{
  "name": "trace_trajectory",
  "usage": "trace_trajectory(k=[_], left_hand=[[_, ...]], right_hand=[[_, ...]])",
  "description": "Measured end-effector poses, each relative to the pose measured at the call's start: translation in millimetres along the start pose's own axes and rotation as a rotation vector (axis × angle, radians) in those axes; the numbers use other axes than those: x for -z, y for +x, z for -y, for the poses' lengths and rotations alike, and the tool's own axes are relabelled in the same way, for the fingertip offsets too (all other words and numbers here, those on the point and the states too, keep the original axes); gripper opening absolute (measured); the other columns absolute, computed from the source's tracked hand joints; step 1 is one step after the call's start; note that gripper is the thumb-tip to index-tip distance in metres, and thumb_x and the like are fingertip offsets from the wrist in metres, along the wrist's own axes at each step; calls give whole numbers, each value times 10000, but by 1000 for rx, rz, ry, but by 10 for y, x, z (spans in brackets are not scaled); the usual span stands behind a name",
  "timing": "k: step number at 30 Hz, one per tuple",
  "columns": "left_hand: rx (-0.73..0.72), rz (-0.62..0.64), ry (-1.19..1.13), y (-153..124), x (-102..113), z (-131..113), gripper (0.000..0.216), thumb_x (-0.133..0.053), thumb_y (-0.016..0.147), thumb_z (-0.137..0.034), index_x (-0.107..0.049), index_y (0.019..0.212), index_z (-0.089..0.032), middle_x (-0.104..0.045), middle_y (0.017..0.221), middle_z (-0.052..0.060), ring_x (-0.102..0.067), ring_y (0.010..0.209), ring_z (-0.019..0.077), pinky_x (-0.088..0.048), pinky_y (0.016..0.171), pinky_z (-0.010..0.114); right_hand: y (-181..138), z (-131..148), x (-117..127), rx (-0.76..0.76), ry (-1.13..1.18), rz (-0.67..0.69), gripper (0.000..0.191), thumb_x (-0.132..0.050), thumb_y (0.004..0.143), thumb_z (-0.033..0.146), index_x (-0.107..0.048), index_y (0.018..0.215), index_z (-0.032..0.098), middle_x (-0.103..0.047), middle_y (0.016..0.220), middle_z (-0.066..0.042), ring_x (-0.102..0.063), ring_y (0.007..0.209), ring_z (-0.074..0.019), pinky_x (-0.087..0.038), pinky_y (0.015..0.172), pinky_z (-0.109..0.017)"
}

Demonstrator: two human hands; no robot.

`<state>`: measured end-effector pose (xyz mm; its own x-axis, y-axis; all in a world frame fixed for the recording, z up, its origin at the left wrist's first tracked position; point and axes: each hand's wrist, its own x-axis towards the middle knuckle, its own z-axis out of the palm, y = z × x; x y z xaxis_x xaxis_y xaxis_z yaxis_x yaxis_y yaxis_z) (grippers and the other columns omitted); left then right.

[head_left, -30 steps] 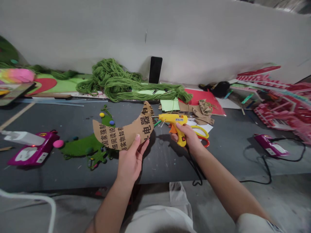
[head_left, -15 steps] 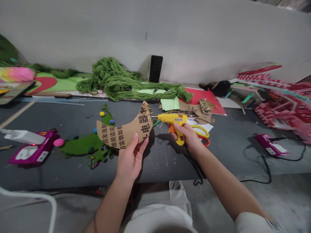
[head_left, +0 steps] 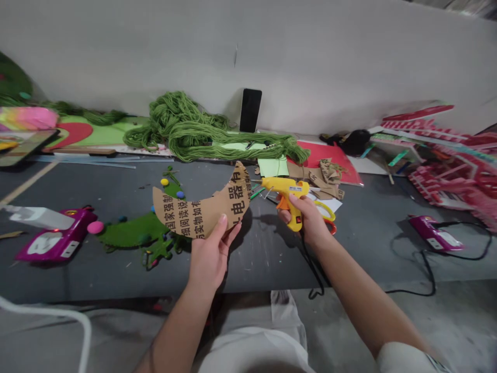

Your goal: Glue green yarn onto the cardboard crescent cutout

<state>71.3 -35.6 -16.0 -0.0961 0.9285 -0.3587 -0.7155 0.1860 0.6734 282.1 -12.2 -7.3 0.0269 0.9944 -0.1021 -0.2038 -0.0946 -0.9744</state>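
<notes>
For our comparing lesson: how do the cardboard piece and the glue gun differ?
The cardboard piece is brown and printed, the glue gun mostly yellow. The cardboard piece is a flat crescent; the glue gun has a handle and nozzle. Both are held above the table, in left hand and right hand respectively.

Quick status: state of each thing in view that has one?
Left hand, closed on cardboard.
Cardboard, held raised.
Right hand, gripping glue gun.
Glue gun, nozzle toward cardboard.
Phone, propped upright, screen dark.
Left power strip, light glowing red.
Scissors, partly hidden, open or shut unclear.
</notes>
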Motion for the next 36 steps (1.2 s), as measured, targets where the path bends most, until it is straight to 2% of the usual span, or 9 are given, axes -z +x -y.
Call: trace_trajectory(k=[4, 8, 11, 13, 16, 21, 25, 30, 36], left_hand=[[-72, -13, 76, -47, -27, 68, 484, -848, 694, -189, -703, 1153, -235, -723, 1206, 69, -714, 1019, 239, -647, 795, 363], [-149, 7, 230, -53, 2, 0, 455, -864, 667, -211, -724, 1099, -188, -750, 1103, 89, -729, 917, 249, -632, 637, 288], [-225, 44, 387, 38, 62, -201, 423, -879, 641, -202, -716, 1029, -153, -766, 981, 92, -729, 793, 227, -571, 512, 223], [-295, 66, 451, 148, 99, -377, 439, -883, 636, -201, -679, 1023, -174, -765, 914, 63, -706, 682, 185, -528, 462, 201], [-341, 110, 474, 349, 91, -633, 430, -857, 680, -217, -663, 1063, -197, -760, 906, 51, -664, 596, 135, -482, 455, 176], [-234, 240, 546, 725, -110, -877, 406, -812, 740, -269, -715, 1127, -196, -758, 922, 76, -700, 756, 204, -547, 621, 251], [-93, 342, 675, 992, -229, -832, 393, -825, 725, -324, -749, 1081, -173, -759, 858, 87, -692, 723, 222, -544, 628, 287], [-23, 476, 800, 1091, -197, -666, 393, -772, 775, -414, -752, 1092, -182, -764, 877, 94, -700, 736, 217, -556, 650, 313], [-26, 485, 854, 1113, -88, -646, 427, -755, 789, -443, -736, 1142, -203, -763, 895, 90, -710, 759, 220, -575, 686, 338]], right_hand=[[-17, 1, 13, -4, -20, 17, 389, -656, 819, 556, -615, 887, 175, -488, 507, 11, -418, 485, -124, -264, 469, -249], [-16, 34, 43, 22, -5, -4, 393, -650, 809, 559, -615, 889, 176, -476, 495, 14, -404, 473, -126, -254, 466, -255], [-5, 60, 83, 59, 31, -64, 390, -643, 808, 556, -623, 900, 177, -461, 486, 16, -405, 469, -130, -267, 463, -258], [0, 71, 108, 74, 55, -87, 366, -642, 819, 534, -626, 903, 179, -465, 492, 15, -413, 474, -130, -275, 465, -256], [-4, 90, 126, 68, 71, -83, 341, -648, 823, 514, -623, 890, 180, -467, 497, 12, -414, 473, -130, -262, 451, -252], [-38, 139, 141, 13, 27, 12, 376, -680, 777, 536, -635, 852, 171, -452, 466, 12, -392, 444, -129, -219, 428, -254], [-55, 146, 183, -54, -29, 208, 391, -692, 762, 540, -657, 781, 152, -457, 431, 5, -374, 407, -117, -225, 430, -264], [-14, 74, 219, -156, -102, 389, 423, -652, 797, 572, -650, 796, 148, -477, 430, 13, -386, 389, -112, -245, 414, -254], [30, 10, 137, -215, -103, 423, 392, -627, 842, 554, -630, 809, 163, -478, 433, 25, -406, 407, -115, -302, 431, -254]])
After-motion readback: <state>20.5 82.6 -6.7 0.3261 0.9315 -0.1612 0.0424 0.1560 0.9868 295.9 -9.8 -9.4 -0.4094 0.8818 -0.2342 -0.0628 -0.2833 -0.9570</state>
